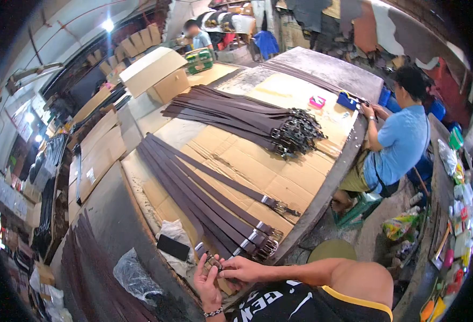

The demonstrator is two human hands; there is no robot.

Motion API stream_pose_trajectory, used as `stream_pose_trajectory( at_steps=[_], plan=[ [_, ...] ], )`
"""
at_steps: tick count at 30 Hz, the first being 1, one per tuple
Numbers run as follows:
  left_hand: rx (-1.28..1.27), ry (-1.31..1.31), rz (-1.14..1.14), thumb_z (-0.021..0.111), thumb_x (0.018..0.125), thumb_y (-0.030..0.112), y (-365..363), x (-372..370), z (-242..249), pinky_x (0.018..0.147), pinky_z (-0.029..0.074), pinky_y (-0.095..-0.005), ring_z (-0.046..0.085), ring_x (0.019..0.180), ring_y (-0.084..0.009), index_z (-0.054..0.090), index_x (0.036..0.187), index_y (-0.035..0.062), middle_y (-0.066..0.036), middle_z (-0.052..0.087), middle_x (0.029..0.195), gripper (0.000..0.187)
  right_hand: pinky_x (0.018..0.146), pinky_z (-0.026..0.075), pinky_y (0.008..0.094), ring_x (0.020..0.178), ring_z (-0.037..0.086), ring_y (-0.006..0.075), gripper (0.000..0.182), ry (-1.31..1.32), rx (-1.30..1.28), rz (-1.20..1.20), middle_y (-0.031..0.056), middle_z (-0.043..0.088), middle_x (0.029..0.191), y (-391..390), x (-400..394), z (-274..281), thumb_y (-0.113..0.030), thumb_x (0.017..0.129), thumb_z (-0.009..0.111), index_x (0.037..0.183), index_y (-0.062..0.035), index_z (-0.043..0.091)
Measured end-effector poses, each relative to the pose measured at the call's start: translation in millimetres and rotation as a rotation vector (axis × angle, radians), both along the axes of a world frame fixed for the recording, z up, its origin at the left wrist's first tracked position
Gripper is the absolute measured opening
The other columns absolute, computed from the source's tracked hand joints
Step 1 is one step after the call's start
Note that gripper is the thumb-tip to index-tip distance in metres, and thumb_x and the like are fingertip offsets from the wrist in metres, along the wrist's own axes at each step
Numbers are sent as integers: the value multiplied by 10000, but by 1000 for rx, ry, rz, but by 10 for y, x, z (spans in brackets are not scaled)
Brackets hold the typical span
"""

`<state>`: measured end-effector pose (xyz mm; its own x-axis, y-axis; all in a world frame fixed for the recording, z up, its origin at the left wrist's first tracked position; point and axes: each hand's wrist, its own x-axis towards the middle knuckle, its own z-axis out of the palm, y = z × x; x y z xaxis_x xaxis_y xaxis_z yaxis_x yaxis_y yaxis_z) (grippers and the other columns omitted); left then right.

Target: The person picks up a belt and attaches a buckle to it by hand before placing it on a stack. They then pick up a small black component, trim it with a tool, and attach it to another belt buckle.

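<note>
Head view: a buckle [213, 263] is held at the near edge of the table [312, 221], just beside the fanned belts [185, 188]. It is gripped by the left hand [208, 290], with the fingers curled around it. It is also pinched by the right hand [240, 270], with the thumb and fingertips closed against its side. A bracelet [213, 312] is worn on the left wrist.

A phone [173, 247] is laid on a white bag [176, 232], near the left hand. The fanned belts are spread over cardboard [235, 155], with their buckled ends turned toward the right hand. Farther back, a thick stack [220, 110] of belts is laid, its buckles heaped at the right end. At the table's right side, a blue box [347, 101] is placed near the hands of a seated co-worker [405, 134]. A clear bag [134, 276] is located left of the phone.
</note>
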<state>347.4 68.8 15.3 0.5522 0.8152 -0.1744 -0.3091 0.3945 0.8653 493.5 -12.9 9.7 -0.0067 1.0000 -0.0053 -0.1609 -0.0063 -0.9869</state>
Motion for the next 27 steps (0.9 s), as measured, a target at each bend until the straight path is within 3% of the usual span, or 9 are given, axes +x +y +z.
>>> stream_pose_trajectory(
  at_steps=[8, 14, 15, 19, 21, 22, 23, 25, 27],
  plan=[
    [54, 14, -7, 542, 918, -120, 22, 14, 20, 912, 569, -376, 685, 1050, -279, 472, 1409, -31, -231, 659, 1206, 505, 569, 493, 295, 614, 604, 108, 293, 104, -124, -93, 45, 623, 667, 26, -143, -95, -230, 962, 580, 817, 24, 593],
    [104, 60, -13, 546, 909, -106, 85, -116, 57, 907, 553, -342, 683, 1050, -255, 470, 1404, -57, -241, 673, 1180, 503, 630, 533, 287, 720, 655, 112, 479, -2, -150, 307, 51, 675, 780, 107, 104, -148, -429, 1022, 548, 949, 31, 660],
    [115, 61, 5, 548, 907, -104, 86, -151, 89, 907, 549, -335, 682, 1051, -249, 470, 1402, -61, -240, 678, 1173, 503, 665, 549, 291, 754, 683, 143, 586, 29, -172, 319, 73, 703, 834, 116, 122, -183, -531, 1018, 495, 1007, 23, 687],
    [177, 135, -54, 565, 904, -105, 66, -343, 141, 890, 552, -299, 687, 1023, -225, 435, 1435, -57, -221, 691, 1135, 549, 655, 535, 291, 767, 674, 154, 599, 306, -341, 98, 64, 676, 897, 377, 114, -124, -578, 1027, 413, 1031, -22, 633],
    [198, 91, -158, 560, 938, -78, -17, -335, 372, 812, 591, -336, 691, 952, -189, 298, 1521, -24, -196, 674, 1188, 641, 637, 478, 277, 704, 596, 144, 519, 378, -285, 60, 22, 573, 854, 683, 101, 35, -536, 1045, 400, 1057, -60, 608],
    [229, 105, -173, 555, 943, -74, -37, -373, 389, 805, 588, -328, 690, 926, -181, 258, 1540, -8, -192, 674, 1193, 670, 749, 537, 338, 857, 651, 196, 526, 437, -418, 128, 74, 682, 998, 896, 186, 101, -480, 1058, 398, 1219, -22, 600],
    [262, 120, -193, 551, 948, -70, -63, -423, 399, 798, 585, -321, 688, 899, -173, 217, 1559, 8, -187, 675, 1198, 700, 807, 524, 362, 891, 655, 215, 497, 459, -360, 106, 97, 690, 1028, 1140, 225, 196, -433, 1052, 410, 1209, -2, 601],
    [254, 116, -117, 561, 940, -72, -121, -550, 387, 769, 589, -326, 693, 916, -191, 263, 1533, -8, -223, 663, 1209, 666, 924, 498, 410, 960, 663, 253, 439, 505, -242, 67, 144, 706, 1088, 1631, 307, 389, -338, 1040, 435, 1188, 39, 603],
    [247, 104, -45, 569, 937, -69, -150, -692, 371, 748, 586, -323, 696, 907, -194, 325, 1488, -16, -235, 661, 1207, 605, 836, 553, 362, 911, 702, 222, 375, 455, -59, 17, 179, 710, 1117, 2057, 406, 754, -309, 986, 515, 1141, 16, 618]
  ],
)
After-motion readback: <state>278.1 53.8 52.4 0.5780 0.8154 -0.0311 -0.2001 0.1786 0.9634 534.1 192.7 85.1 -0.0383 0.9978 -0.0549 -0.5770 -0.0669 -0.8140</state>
